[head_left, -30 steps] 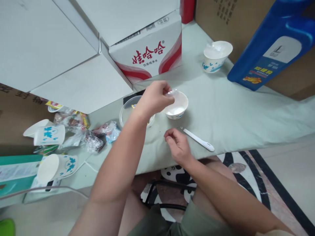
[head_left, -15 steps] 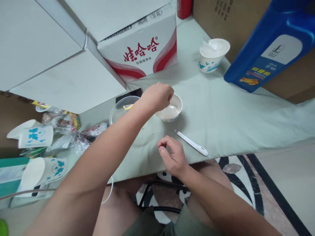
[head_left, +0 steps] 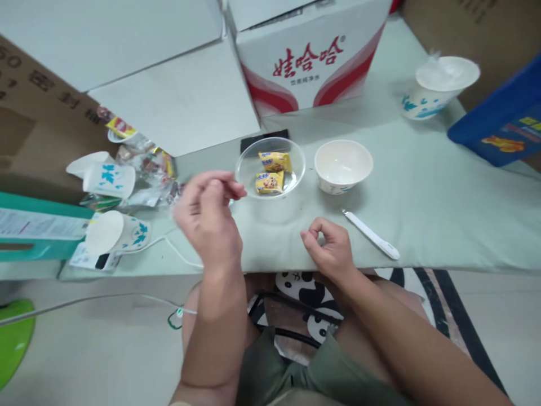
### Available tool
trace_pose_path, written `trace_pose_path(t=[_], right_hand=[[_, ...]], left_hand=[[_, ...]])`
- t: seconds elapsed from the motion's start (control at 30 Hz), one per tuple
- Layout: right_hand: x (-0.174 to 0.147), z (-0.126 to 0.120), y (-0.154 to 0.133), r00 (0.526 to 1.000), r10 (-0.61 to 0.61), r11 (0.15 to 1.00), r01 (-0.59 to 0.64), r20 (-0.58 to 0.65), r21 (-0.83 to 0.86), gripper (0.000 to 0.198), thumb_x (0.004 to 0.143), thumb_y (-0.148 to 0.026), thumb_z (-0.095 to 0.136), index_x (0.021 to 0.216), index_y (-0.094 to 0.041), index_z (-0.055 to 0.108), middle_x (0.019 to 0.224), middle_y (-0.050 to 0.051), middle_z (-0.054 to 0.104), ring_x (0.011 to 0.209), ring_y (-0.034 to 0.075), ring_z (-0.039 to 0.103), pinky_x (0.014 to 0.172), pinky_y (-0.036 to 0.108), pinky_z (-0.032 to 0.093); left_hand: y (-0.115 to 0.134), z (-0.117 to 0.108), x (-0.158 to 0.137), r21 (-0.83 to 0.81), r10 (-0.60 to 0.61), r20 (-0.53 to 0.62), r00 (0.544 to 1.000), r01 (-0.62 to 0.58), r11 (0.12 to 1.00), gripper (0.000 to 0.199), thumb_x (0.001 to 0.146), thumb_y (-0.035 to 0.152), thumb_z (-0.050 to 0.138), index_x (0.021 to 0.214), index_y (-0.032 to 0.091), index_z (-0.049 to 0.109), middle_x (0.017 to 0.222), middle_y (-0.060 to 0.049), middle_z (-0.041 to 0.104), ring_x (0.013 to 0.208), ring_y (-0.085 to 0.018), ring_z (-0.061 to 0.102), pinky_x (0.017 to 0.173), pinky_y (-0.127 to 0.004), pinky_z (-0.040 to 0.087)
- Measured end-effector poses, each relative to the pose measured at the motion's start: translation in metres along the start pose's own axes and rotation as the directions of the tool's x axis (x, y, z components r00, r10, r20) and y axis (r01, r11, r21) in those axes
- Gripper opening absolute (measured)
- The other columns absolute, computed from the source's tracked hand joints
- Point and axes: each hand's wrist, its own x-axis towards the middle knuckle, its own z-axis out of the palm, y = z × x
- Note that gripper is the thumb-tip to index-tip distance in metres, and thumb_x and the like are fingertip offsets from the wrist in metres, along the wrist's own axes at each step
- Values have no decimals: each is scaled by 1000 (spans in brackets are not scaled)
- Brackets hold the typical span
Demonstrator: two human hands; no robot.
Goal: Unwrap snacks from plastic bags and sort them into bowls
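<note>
My left hand (head_left: 213, 217) is raised over the table, left of a clear round plastic dish (head_left: 239, 176). Its fingers are loosely bent and slightly blurred, with nothing visible in them. Two small yellow-wrapped snacks (head_left: 275, 162) lie in the dish. My right hand (head_left: 332, 248) rests near the table's front edge, fingers curled in and thumb close to the index finger; I see nothing held there. Beyond it stands a white paper bowl (head_left: 343, 169) with a blue pattern. A white slim-handled knife or peeler-like tool (head_left: 372, 235) lies to the right of my right hand.
A white and red carton (head_left: 313, 67) stands behind the dish. Paper cups (head_left: 109, 179) and plastic-wrapped packets (head_left: 147, 163) crowd the left. At the back right are another paper bowl (head_left: 439, 84) holding clear plastic and a blue jug (head_left: 499, 118). A white cable (head_left: 180, 254) crosses the left table edge.
My left hand has drawn back from above the paper bowl to the left of the clear dish, uncovering both. The camera view has turned left. My right hand keeps its curled pose.
</note>
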Motion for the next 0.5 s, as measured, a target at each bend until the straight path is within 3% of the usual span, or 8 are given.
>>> trace_pose_path(t=[0.1,0.2,0.33,0.5], right_hand=[[-6,18,-7,997,-20,998,24,77,-51,34,86,-28,56,57,-24,39,52,-5,43,49,11,40,52,27,33],[-12,41,-13,989,-63,994,74,132,-84,33,87,-25,56,58,-24,39,52,-5,43,49,11,39,52,26,33],[-14,69,-15,973,-103,984,130,208,-121,33,88,-23,56,59,-23,39,52,-5,43,48,10,41,52,25,33],[-14,86,-15,954,-133,972,179,268,-154,32,86,-20,55,59,-23,39,51,-5,45,48,10,41,51,24,33]], left_hand=[[-43,-40,-3,434,-169,103,980,109,894,11,83,21,59,86,21,69,86,-4,68,91,-20,67,91,-38,53],[-79,-68,10,745,-316,130,940,118,657,30,72,18,73,103,21,72,122,-15,62,128,-38,54,113,-56,38],[-95,-81,15,861,-430,176,886,72,503,47,73,18,76,119,22,71,146,-23,43,139,-50,40,111,-64,35],[-92,-87,14,897,-409,183,894,19,442,41,82,9,60,119,23,72,139,-18,49,135,-38,48,114,-51,39]])
